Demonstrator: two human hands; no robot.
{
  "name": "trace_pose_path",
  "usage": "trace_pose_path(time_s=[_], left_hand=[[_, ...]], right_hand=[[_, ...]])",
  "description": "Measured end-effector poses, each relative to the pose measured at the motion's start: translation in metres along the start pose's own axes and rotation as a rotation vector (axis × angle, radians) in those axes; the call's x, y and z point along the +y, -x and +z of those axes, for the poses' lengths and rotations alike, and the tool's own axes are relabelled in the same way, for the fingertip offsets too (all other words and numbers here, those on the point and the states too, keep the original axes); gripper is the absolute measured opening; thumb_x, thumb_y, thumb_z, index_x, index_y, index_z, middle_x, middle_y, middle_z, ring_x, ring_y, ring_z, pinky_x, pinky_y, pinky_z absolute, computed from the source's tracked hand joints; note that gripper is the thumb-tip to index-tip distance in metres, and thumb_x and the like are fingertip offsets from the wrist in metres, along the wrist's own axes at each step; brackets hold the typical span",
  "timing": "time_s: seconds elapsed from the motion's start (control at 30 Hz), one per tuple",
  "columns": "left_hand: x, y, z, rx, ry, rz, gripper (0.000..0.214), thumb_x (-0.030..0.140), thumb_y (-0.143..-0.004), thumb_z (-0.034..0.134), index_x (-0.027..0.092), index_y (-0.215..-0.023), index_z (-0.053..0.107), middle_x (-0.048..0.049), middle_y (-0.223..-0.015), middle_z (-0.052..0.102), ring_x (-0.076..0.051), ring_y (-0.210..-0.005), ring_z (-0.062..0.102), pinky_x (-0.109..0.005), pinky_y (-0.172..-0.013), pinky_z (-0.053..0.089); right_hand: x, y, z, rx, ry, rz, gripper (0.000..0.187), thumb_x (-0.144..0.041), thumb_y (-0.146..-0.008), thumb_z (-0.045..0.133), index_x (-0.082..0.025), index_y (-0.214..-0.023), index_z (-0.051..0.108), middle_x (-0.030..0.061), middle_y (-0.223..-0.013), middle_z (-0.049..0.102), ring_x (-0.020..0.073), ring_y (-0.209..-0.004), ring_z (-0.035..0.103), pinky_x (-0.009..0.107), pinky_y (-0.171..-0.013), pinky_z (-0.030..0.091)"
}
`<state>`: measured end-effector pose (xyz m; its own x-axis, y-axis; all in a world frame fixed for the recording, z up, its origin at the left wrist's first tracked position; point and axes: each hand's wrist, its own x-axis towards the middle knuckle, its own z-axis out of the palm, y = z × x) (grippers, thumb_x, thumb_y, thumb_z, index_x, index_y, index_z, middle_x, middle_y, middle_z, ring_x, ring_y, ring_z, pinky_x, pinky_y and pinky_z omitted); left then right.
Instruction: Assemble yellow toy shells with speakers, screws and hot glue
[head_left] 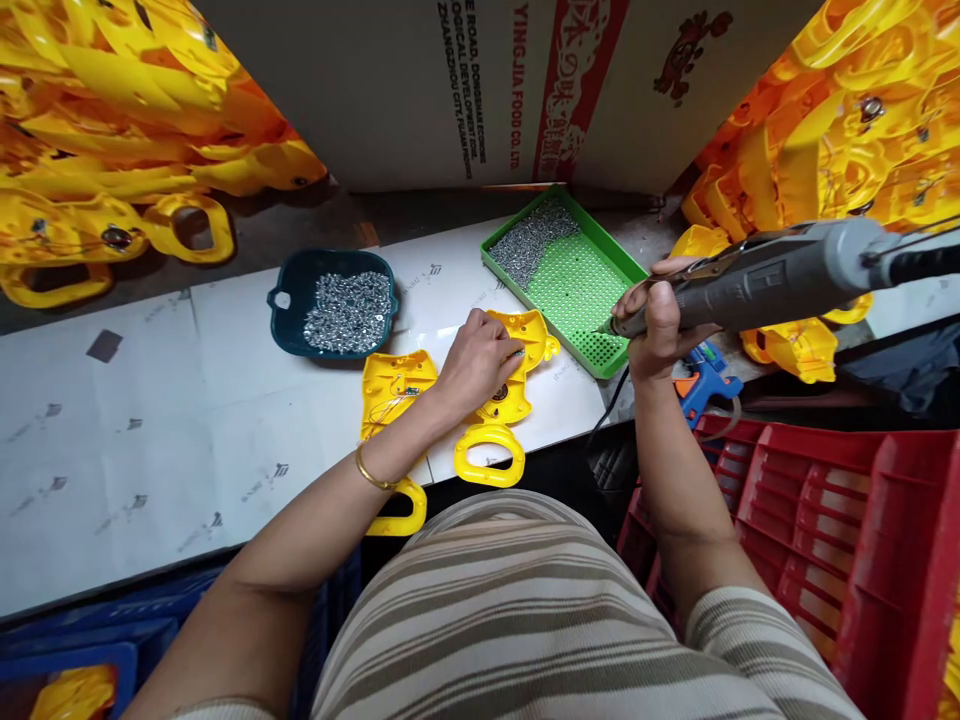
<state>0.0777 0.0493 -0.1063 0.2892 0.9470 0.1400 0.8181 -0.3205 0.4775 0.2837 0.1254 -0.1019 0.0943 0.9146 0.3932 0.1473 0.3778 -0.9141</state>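
My right hand (661,318) is wrapped round a grey electric screwdriver (780,275), its tip pointing down over the front corner of a green perforated tray (611,268). Small screws (534,240) are heaped at the tray's far left. My left hand (480,362) rests on a yellow plastic shell half (517,405) with a loop handle, fingers pinched together at its inner side; what lies between the fingertips is too small to make out. Left of it lies a second yellow shell half (390,395) with thin wires and a small circuit board, partly covered by my left forearm.
A dark green bowl (281,320) of small shiny metal parts stands at the left. Yellow shells pile up at far left (135,120) and right (847,130). A cardboard box (405,90) stands behind. A blue glue gun (705,380) and red crate (907,540) are at the right.
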Motion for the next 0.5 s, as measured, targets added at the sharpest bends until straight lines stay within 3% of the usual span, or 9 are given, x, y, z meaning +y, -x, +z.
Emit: trace_pose_path(time_s=[0.1,0.23,0.4,0.5], left_hand=[[0.000,0.000,0.001,-0.004,-0.005,-0.007,0.018,0.025,-0.088,0.062,0.018,-0.095,0.076,-0.0093,-0.081,0.060,-0.026,-0.091,0.043,-0.038,-0.074,0.042],[0.000,0.000,0.001,-0.006,0.000,-0.010,0.016,0.023,-0.086,0.064,0.017,-0.094,0.076,-0.0090,-0.081,0.060,-0.026,-0.091,0.043,-0.037,-0.075,0.042],[0.000,-0.001,0.001,0.004,0.009,-0.007,0.015,0.024,-0.087,0.063,0.017,-0.091,0.076,-0.0084,-0.080,0.060,-0.025,-0.090,0.043,-0.037,-0.075,0.041],[0.001,-0.002,0.000,-0.011,0.009,-0.009,0.017,0.024,-0.089,0.061,0.017,-0.086,0.076,-0.0085,-0.079,0.059,-0.025,-0.090,0.043,-0.037,-0.076,0.041]], right_hand=[[0.005,0.000,-0.001,-0.039,-0.003,-0.027,0.050,-0.067,-0.086,0.035,-0.034,-0.123,0.045,0.0041,-0.075,0.051,0.0240,-0.058,0.053,0.044,-0.062,0.046],[0.001,-0.002,0.000,0.005,0.024,-0.005,0.048,-0.067,-0.085,0.038,-0.033,-0.118,0.047,0.0027,-0.070,0.050,0.0226,-0.053,0.050,0.044,-0.058,0.047],[-0.014,-0.002,0.003,0.010,0.046,0.040,0.050,-0.072,-0.080,0.043,-0.031,-0.108,0.051,0.0006,-0.060,0.044,0.0207,-0.051,0.048,0.043,-0.056,0.047],[-0.030,0.000,0.005,0.011,-0.045,0.000,0.042,-0.063,-0.080,0.053,-0.030,-0.107,0.053,-0.0005,-0.064,0.044,0.0187,-0.051,0.048,0.040,-0.057,0.044]])
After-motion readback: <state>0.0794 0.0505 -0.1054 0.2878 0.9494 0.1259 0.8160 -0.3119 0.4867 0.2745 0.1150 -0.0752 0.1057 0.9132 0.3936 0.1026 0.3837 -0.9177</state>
